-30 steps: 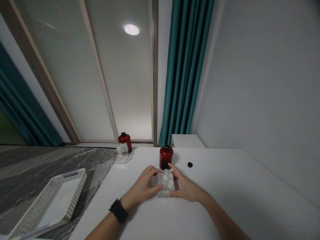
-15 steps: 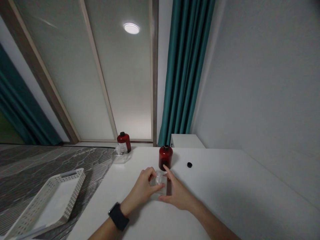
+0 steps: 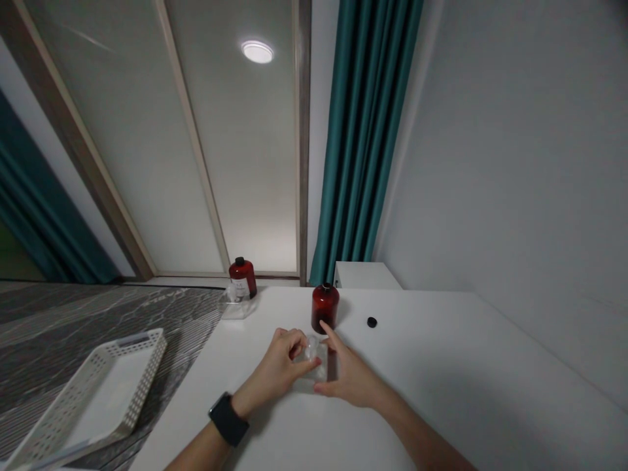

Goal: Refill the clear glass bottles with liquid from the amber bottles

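To do this well, hold the clear plastic box gently by its sides so it does not bend. Go slowly by the red bottle too, since a bump could tip it. The box is between the hands, over the white counter, just in front of the bottle. The left hand pinches it with thumb and bent finger. The right hand is spread wide around the other side, pointing finger up by the bottle. The box is see-through and blurry, so I cannot tell if that hand touches it.
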Demonstrator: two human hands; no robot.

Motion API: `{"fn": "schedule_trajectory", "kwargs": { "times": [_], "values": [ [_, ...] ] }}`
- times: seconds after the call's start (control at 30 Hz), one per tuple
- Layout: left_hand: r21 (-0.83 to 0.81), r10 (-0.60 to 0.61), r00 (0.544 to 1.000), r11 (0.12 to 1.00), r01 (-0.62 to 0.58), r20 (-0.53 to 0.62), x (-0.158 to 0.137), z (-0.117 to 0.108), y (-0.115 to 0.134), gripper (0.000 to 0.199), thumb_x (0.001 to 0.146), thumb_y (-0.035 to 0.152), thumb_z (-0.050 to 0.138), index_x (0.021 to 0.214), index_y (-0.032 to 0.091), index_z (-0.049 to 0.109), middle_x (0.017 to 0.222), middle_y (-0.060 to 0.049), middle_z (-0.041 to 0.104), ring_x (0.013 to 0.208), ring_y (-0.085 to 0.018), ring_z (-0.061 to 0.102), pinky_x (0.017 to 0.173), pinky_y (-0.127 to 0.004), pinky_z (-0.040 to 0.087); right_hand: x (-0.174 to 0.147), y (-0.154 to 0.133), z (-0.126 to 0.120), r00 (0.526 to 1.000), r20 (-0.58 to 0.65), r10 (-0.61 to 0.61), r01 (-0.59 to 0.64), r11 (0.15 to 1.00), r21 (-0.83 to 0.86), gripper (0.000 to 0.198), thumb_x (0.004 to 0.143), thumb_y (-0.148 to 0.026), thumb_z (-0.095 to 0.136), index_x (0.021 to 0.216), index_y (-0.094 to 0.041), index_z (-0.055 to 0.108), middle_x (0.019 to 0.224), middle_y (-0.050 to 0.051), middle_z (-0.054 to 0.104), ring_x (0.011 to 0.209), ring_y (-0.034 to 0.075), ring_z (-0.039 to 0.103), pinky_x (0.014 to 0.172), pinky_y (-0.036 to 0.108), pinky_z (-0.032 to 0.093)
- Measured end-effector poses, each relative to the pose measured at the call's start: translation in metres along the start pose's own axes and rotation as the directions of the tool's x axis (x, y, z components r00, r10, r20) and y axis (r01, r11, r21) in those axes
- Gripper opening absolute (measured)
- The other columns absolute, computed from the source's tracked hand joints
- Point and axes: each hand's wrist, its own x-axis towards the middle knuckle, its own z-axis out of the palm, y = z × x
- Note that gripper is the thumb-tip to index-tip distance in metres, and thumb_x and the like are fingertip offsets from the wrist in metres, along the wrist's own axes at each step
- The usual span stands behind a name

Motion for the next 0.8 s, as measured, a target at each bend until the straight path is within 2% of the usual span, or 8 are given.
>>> {"fn": "schedule_trajectory", "kwargs": {
  "times": [0.2,0.33,0.53,0.63,0.8],
  "values": [
    [0.048,0.051,0.998,0.997,-0.052,0.022,-0.0012,-0.0003,-0.0011,0.029,0.077,0.033,0.075,0.066,0.020,0.051,0.065,0.002,0.051,0.076,-0.019,0.047,0.067,-0.028,0.036,-0.0010,-0.0052,-0.0057,0.998,0.049,-0.028,0.027,0.999,0.027,0.122,0.060,-0.017,0.088,0.158,-0.028,0.017,0.130,0.008,0.062,0.122,0.028,0.058,0.111,0.050,0.038],
    [0.121,0.046,0.999,0.992,-0.044,-0.017,-0.0021,0.0015,0.0007,0.029,0.075,0.037,0.077,0.069,0.020,0.055,0.066,0.002,0.053,0.074,-0.020,0.047,0.070,-0.030,0.035,-0.0015,-0.0026,-0.0058,0.999,0.039,-0.031,0.031,1.000,0.001,0.119,0.062,-0.017,0.087,0.158,-0.029,0.018,0.134,0.009,0.061,0.127,0.028,0.056,0.113,0.051,0.036],
    [0.178,-0.063,0.997,0.982,0.068,-0.033,-0.0023,0.0030,0.0074,0.032,0.069,0.038,0.082,0.073,0.020,0.056,0.067,0.002,0.055,0.075,-0.022,0.049,0.070,-0.030,0.034,-0.0025,0.0040,-0.0039,1.000,0.003,0.001,-0.001,0.998,-0.060,0.117,0.062,-0.020,0.088,0.157,-0.031,0.021,0.139,0.010,0.058,0.130,0.030,0.053,0.113,0.052,0.035],
    [0.164,-0.098,0.995,0.981,0.102,-0.034,-0.0027,0.0041,0.0070,0.032,0.071,0.041,0.081,0.075,0.021,0.057,0.067,0.001,0.056,0.078,-0.024,0.050,0.070,-0.030,0.035,-0.0030,0.0024,-0.0048,1.000,0.005,-0.002,0.003,0.998,-0.061,0.117,0.063,-0.022,0.089,0.157,-0.031,0.021,0.141,0.011,0.056,0.131,0.031,0.053,0.112,0.051,0.036],
    [0.131,-0.035,0.999,0.991,0.036,-0.007,-0.0028,0.0034,0.0048,0.028,0.077,0.040,0.076,0.072,0.020,0.056,0.067,0.001,0.055,0.078,-0.023,0.050,0.067,-0.029,0.036,-0.0031,-0.0031,-0.0068,0.999,0.037,-0.016,0.018,0.999,-0.045,0.117,0.064,-0.020,0.087,0.158,-0.031,0.019,0.138,0.010,0.059,0.128,0.029,0.056,0.112,0.050,0.037]
  ]
}}
